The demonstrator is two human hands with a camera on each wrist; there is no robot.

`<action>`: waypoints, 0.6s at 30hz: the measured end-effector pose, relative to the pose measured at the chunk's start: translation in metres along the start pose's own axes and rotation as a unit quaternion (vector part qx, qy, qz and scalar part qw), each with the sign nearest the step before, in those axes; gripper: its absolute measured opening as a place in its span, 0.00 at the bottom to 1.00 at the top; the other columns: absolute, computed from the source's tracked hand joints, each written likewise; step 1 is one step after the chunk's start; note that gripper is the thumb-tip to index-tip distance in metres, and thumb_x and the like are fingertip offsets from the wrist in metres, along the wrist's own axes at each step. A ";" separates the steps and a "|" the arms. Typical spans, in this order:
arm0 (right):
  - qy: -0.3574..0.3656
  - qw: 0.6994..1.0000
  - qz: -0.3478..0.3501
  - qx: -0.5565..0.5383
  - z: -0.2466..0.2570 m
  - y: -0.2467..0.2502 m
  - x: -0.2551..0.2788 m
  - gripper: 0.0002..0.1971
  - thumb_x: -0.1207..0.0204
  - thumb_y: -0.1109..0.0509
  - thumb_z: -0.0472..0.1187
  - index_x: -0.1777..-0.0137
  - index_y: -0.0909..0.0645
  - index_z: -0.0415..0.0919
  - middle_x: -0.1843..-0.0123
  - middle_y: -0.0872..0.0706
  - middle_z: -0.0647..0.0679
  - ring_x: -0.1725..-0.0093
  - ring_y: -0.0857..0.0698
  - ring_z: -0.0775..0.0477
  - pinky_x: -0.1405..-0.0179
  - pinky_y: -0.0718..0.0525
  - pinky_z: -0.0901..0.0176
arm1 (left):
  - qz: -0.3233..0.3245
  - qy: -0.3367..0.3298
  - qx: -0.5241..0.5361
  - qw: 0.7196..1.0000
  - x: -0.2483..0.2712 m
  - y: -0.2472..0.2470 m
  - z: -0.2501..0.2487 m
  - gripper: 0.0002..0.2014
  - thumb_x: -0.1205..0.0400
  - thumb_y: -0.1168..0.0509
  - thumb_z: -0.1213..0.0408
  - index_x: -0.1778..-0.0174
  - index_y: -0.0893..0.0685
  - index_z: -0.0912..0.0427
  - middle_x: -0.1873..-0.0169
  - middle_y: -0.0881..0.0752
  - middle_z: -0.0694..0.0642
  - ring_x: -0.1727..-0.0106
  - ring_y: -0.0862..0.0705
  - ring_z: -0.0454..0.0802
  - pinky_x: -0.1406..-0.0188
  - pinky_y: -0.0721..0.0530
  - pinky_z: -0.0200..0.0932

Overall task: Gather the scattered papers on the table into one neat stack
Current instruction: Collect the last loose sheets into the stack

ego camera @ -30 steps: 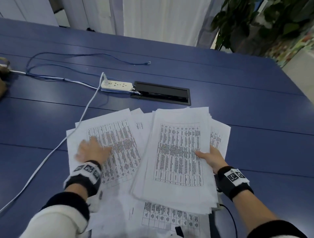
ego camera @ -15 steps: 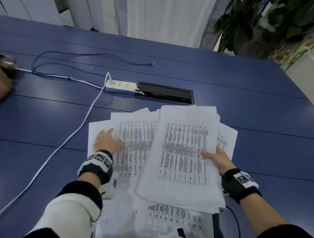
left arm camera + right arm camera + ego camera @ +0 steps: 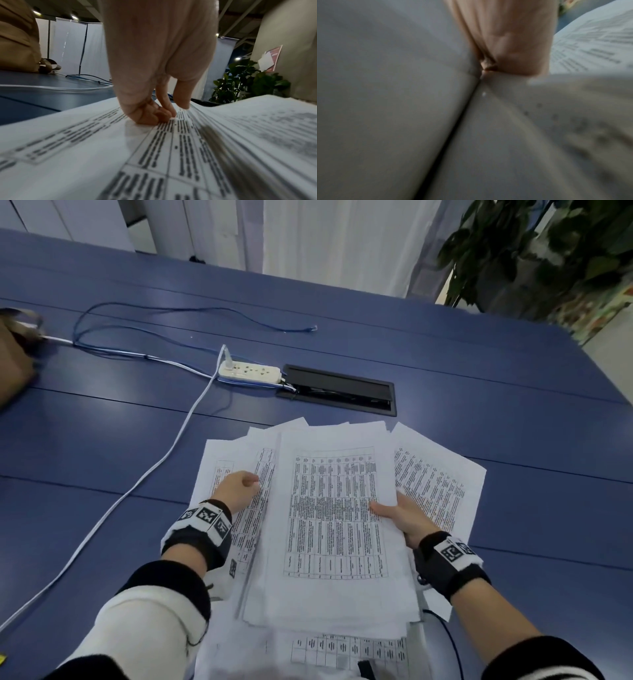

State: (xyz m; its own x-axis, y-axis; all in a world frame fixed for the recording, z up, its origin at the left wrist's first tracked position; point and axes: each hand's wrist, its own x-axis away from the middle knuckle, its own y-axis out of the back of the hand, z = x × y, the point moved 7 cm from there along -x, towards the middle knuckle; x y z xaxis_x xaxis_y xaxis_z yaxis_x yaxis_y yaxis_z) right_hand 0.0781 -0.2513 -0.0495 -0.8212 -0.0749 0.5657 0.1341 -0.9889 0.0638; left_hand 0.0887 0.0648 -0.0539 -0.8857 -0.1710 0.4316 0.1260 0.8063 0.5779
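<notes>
Left hand point(image 3: 237, 487) on loose papers point(image 3: 219, 474) spread over the blue table point(image 3: 102, 457), fingers curled, tips pressing a sheet. Centre: thick stack point(image 3: 335, 508), edge pinched by right hand point(image 3: 400, 517), thumb on top.

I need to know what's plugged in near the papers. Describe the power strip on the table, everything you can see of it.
The power strip is a white, oblong plastic bar with a row of sockets on top. It lies flat on the blue table, beyond the papers, its right end beside a black hatch set in the tabletop. One white plug sits in its left end, its white cable running toward the near left edge. Neither hand touches it.
</notes>
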 end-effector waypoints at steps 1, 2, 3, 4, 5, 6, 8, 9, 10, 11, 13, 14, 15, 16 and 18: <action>-0.002 1.000 0.001 0.007 0.000 -0.006 -0.001 0.19 0.25 0.30 0.30 0.35 0.25 0.39 0.43 0.15 0.41 0.48 0.14 0.41 0.49 0.16 0.47 | 0.004 -0.004 0.004 1.000 0.001 -0.001 -0.002 0.16 0.18 0.39 0.67 0.34 0.22 0.65 0.35 0.19 0.62 0.34 0.22 0.58 0.31 0.27 0.48; -0.004 1.000 -0.001 0.014 -0.002 -0.010 -0.002 0.20 0.26 0.29 0.31 0.34 0.25 0.39 0.42 0.15 0.40 0.47 0.14 0.40 0.46 0.16 0.45 | 0.007 -0.004 0.014 1.000 0.001 -0.002 -0.002 0.16 0.18 0.39 0.68 0.34 0.22 0.65 0.35 0.19 0.63 0.34 0.22 0.58 0.31 0.27 0.48; -0.008 1.000 0.000 0.018 -0.003 -0.014 -0.003 0.20 0.26 0.29 0.32 0.34 0.24 0.38 0.41 0.15 0.40 0.46 0.15 0.39 0.44 0.17 0.44 | 0.010 -0.004 0.024 1.000 0.001 -0.002 -0.001 0.16 0.18 0.39 0.69 0.34 0.22 0.65 0.35 0.19 0.63 0.34 0.22 0.58 0.31 0.27 0.48; -0.013 1.000 0.003 0.021 -0.005 -0.018 -0.004 0.21 0.26 0.28 0.33 0.33 0.24 0.38 0.42 0.14 0.41 0.46 0.14 0.39 0.43 0.17 0.44 | 0.015 -0.003 0.030 0.999 0.001 -0.002 0.000 0.16 0.18 0.40 0.70 0.33 0.22 0.66 0.35 0.19 0.63 0.33 0.22 0.58 0.31 0.28 0.48; -0.015 1.000 0.006 0.025 -0.006 -0.021 -0.004 0.21 0.26 0.28 0.33 0.33 0.23 0.38 0.42 0.14 0.41 0.46 0.14 0.40 0.43 0.17 0.45 | 0.021 -0.001 0.029 0.999 0.000 -0.003 0.001 0.17 0.18 0.39 0.70 0.33 0.23 0.66 0.35 0.20 0.63 0.33 0.22 0.58 0.31 0.28 0.48; -0.015 0.999 0.005 0.033 -0.006 -0.025 -0.003 0.21 0.26 0.28 0.32 0.33 0.23 0.37 0.43 0.14 0.42 0.46 0.14 0.40 0.43 0.18 0.46 | 0.023 0.002 0.027 0.999 0.001 -0.003 0.001 0.18 0.19 0.39 0.70 0.32 0.24 0.65 0.35 0.20 0.63 0.34 0.22 0.58 0.31 0.27 0.48; -0.009 0.999 -0.011 0.050 -0.005 -0.026 -0.004 0.22 0.27 0.28 0.29 0.32 0.23 0.37 0.41 0.14 0.41 0.45 0.15 0.40 0.43 0.18 0.47 | -0.001 0.008 0.025 1.000 0.002 0.002 0.004 0.19 0.20 0.38 0.70 0.32 0.24 0.64 0.36 0.20 0.63 0.34 0.22 0.59 0.33 0.27 0.48; -0.003 0.998 -0.022 0.056 -0.004 -0.024 -0.004 0.22 0.27 0.28 0.29 0.33 0.23 0.37 0.40 0.14 0.40 0.45 0.15 0.40 0.41 0.18 0.45 | -0.037 0.015 0.019 0.999 0.003 0.009 0.007 0.19 0.21 0.37 0.70 0.32 0.24 0.63 0.35 0.21 0.64 0.34 0.23 0.60 0.33 0.28 0.49; 0.002 0.998 -0.035 0.061 -0.005 -0.020 -0.003 0.22 0.27 0.28 0.29 0.33 0.23 0.37 0.40 0.14 0.40 0.45 0.14 0.40 0.41 0.18 0.42 | -0.088 0.034 0.003 0.996 0.006 0.019 0.013 0.20 0.22 0.38 0.70 0.32 0.23 0.61 0.34 0.23 0.64 0.32 0.26 0.62 0.33 0.29 0.51; 0.006 0.997 -0.049 0.064 -0.006 -0.014 -0.002 0.22 0.28 0.27 0.30 0.33 0.23 0.38 0.41 0.14 0.40 0.46 0.14 0.39 0.40 0.17 0.41 | -0.140 0.067 -0.022 0.988 0.012 0.031 0.022 0.20 0.22 0.38 0.70 0.32 0.24 0.60 0.31 0.27 0.65 0.30 0.30 0.65 0.31 0.31 0.54; 0.006 0.996 -0.076 0.055 -0.011 0.000 0.001 0.23 0.28 0.27 0.31 0.33 0.23 0.37 0.44 0.14 0.41 0.48 0.14 0.39 0.42 0.17 0.41 | -0.196 0.130 -0.062 0.970 0.025 0.047 0.041 0.21 0.23 0.37 0.68 0.32 0.27 0.60 0.29 0.34 0.66 0.28 0.36 0.66 0.30 0.35 0.60; 0.001 0.996 -0.083 0.045 -0.014 0.006 0.003 0.23 0.28 0.27 0.31 0.33 0.24 0.37 0.46 0.14 0.41 0.49 0.14 0.40 0.43 0.17 0.42 | -0.200 0.138 -0.070 0.967 0.028 0.050 0.048 0.23 0.23 0.36 0.67 0.32 0.28 0.62 0.29 0.35 0.66 0.28 0.36 0.66 0.30 0.35 0.61; -0.004 0.996 -0.084 0.030 -0.018 0.011 0.005 0.22 0.27 0.27 0.30 0.32 0.24 0.37 0.46 0.14 0.41 0.49 0.14 0.40 0.43 0.17 0.42 | -0.192 0.133 -0.068 0.970 0.027 0.050 0.053 0.24 0.23 0.34 0.66 0.31 0.29 0.64 0.30 0.34 0.67 0.29 0.35 0.67 0.30 0.34 0.60; -0.008 0.997 -0.081 0.016 -0.021 0.014 0.007 0.22 0.27 0.28 0.30 0.32 0.24 0.36 0.45 0.14 0.41 0.49 0.14 0.40 0.42 0.17 0.41 | -0.179 0.123 -0.052 0.975 0.025 0.049 0.055 0.25 0.23 0.34 0.65 0.31 0.30 0.65 0.30 0.32 0.68 0.30 0.32 0.67 0.31 0.32 0.59; -0.010 0.997 -0.073 -0.004 -0.025 0.017 0.010 0.23 0.26 0.29 0.30 0.30 0.26 0.35 0.40 0.15 0.39 0.45 0.15 0.38 0.37 0.20 0.37 | -0.152 0.103 -0.008 0.983 0.018 0.044 0.053 0.25 0.23 0.33 0.64 0.31 0.30 0.67 0.34 0.24 0.68 0.32 0.26 0.66 0.34 0.28 0.54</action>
State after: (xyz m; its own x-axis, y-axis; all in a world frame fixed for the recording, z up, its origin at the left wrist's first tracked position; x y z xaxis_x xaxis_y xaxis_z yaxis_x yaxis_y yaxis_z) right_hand 0.0580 -0.2726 -0.0632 -0.8203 0.0722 0.5674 0.0097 -0.9901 0.1400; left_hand 0.0547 0.1273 -0.0567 -0.7749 -0.5143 0.3675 -0.1213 0.6915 0.7121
